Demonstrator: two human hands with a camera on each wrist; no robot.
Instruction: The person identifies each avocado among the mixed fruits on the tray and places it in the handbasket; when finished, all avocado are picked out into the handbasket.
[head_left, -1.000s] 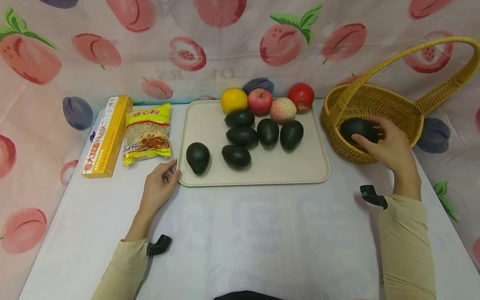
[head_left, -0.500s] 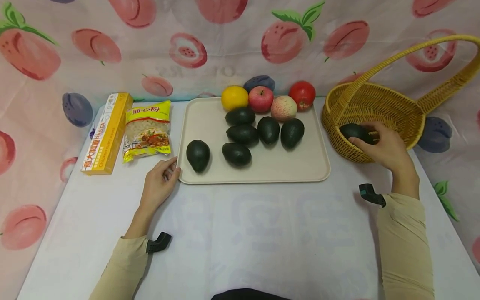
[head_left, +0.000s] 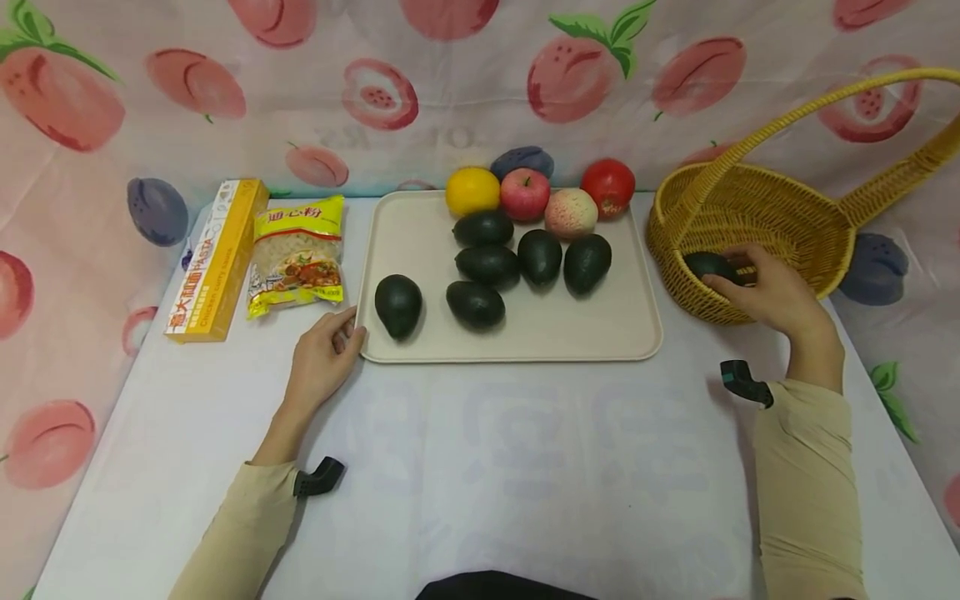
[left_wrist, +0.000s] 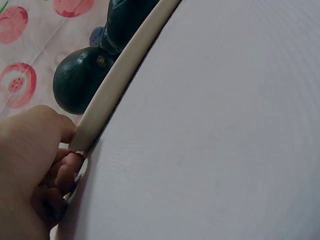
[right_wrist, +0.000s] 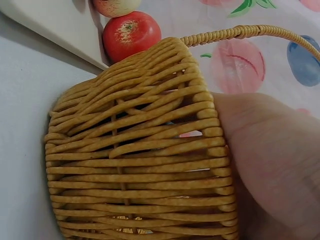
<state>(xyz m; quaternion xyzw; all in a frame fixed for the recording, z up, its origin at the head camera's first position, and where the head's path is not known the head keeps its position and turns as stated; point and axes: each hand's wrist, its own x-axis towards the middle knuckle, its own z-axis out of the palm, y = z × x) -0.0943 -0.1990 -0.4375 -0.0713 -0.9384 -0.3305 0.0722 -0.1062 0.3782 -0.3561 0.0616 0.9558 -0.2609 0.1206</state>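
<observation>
In the head view my right hand [head_left: 783,292] reaches into the wicker basket [head_left: 678,287] and holds a dark green avocado [head_left: 709,265] low inside it. The basket's woven side hides fingers and avocado in the right wrist view, leaving only part of the hand [right_wrist: 275,160] showing past the rim. My left hand [head_left: 324,354] grips the left edge of a beige tray [head_left: 570,342] near its front corner. Seen from the left wrist, thumb and curled fingers meet at the tray's rim [left_wrist: 107,102]. Several avocados [head_left: 476,305] lie on the tray, one [head_left: 398,307] apart at the left.
Along the tray's back sit a yellow lemon-like fruit [head_left: 472,192], an apple [head_left: 525,194], a speckled peach [head_left: 572,214] and a red round fruit [head_left: 608,187]. Left of the tray are a pasta bag [head_left: 296,258] and a yellow pasta box [head_left: 217,262]. The basket's tall handle [head_left: 817,108] arches above it.
My right hand has lowered the avocado deeper into the basket, so more of it is hidden behind the near rim. My left hand stays at the tray's edge.
</observation>
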